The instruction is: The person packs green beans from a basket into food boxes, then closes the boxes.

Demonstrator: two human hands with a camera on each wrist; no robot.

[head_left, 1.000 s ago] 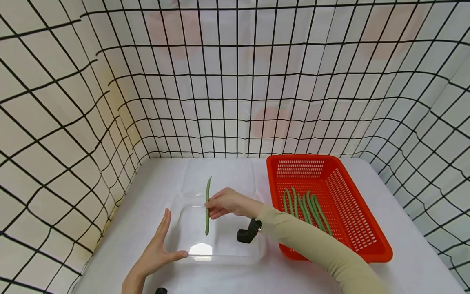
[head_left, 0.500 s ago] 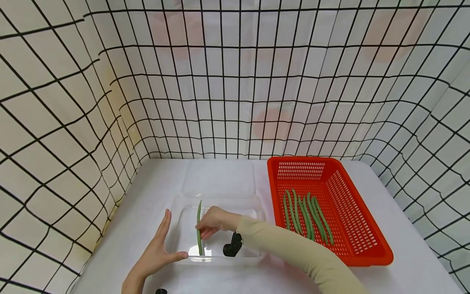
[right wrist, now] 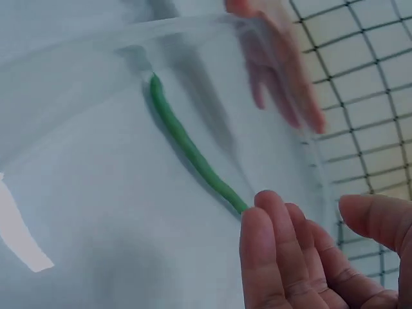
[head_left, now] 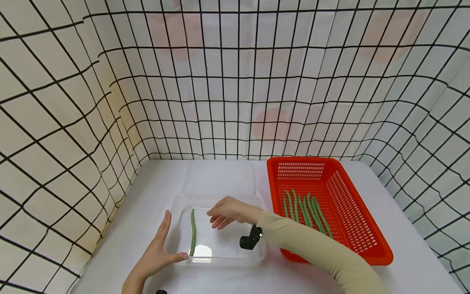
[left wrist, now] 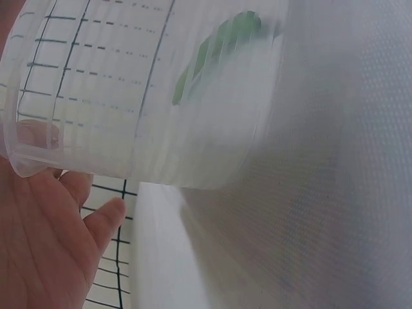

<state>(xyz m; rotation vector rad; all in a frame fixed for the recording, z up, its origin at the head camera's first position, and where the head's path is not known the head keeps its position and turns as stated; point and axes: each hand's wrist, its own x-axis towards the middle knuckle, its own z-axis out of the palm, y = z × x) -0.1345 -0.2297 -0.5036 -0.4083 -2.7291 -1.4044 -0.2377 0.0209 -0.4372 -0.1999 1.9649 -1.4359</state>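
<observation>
A single green bean (head_left: 193, 232) lies lengthwise on the floor of a clear plastic container (head_left: 238, 260), near its left side. Just right of it, over the container, is my right hand (head_left: 232, 210), with nothing held. In the right wrist view its fingers (right wrist: 257, 251) stand apart from the thumb, and they hide the bean's near end. My left hand (head_left: 156, 250) is spread at the container's front left corner, the thumb against the rim. The left wrist view shows the bean blurred through the container wall (left wrist: 148, 148), beside the left palm (left wrist: 45, 244).
To the right stands a red perforated basket (head_left: 361, 212) with several green beans (head_left: 315, 214) in it. Behind the container lies a flat clear panel (head_left: 219, 177). Black wire mesh (head_left: 238, 102) fences the white table (head_left: 158, 175) at the back and sides.
My right hand lowered the green bean into the container, let go of it near the left side, then drew back up and to the right. The left hand stayed in place.
</observation>
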